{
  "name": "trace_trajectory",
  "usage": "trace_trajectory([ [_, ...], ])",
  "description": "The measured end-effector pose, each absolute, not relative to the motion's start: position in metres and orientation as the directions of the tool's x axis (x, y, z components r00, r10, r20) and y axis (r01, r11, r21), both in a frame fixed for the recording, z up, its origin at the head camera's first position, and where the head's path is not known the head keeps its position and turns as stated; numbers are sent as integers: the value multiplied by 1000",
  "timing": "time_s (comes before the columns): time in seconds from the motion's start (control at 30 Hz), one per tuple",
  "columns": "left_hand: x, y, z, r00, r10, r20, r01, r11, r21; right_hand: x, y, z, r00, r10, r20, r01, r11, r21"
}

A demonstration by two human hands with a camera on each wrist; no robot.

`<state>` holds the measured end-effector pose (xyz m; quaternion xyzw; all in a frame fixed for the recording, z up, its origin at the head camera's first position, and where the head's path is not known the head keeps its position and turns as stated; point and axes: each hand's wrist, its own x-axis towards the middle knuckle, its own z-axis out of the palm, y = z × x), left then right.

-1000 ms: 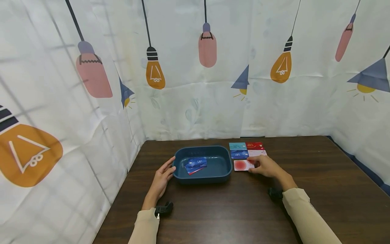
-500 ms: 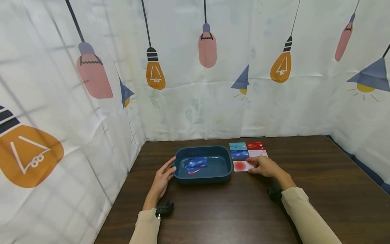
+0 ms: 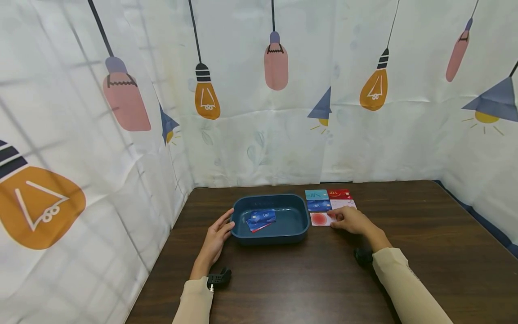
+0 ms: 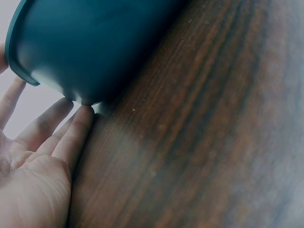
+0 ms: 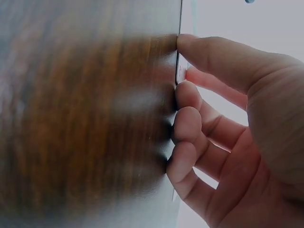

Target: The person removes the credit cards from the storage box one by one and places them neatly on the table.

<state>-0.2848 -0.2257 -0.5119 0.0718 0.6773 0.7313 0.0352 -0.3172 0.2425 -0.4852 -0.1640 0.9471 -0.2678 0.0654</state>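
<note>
A dark blue rectangular basin (image 3: 265, 240) stands on the table, holding a blue VIP card (image 3: 265, 215) that overlaps at least one more card. My left hand (image 3: 213, 240) touches the basin's left end; in the left wrist view its fingertips meet the wall with the fingers extended. To the right of the basin, my right hand (image 3: 354, 221) pinches a white card with a red circle (image 3: 319, 219) by its edges, thumb on the near side. The right wrist view has this card flat against the tabletop, its other fingertips resting on the table.
Behind the held card lie a teal card (image 3: 316, 194), a red VIP card (image 3: 339, 194), another blue card (image 3: 319, 205) and a pale pink card (image 3: 340, 204) partly under the right hand. The wooden table (image 3: 283, 288) meets a printed curtain (image 3: 251, 148) at the back.
The white card with the red circle has shifted very slightly under the right hand. The left hand and basin stay in place.
</note>
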Motion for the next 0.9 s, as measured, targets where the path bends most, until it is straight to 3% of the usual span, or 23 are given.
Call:
trace_trajectory([
  [0.9, -285, -226, -512, -988, 143, 52, 41, -76, 996, -319, 241, -482, -941, -332, -69, -245, 805, -540],
])
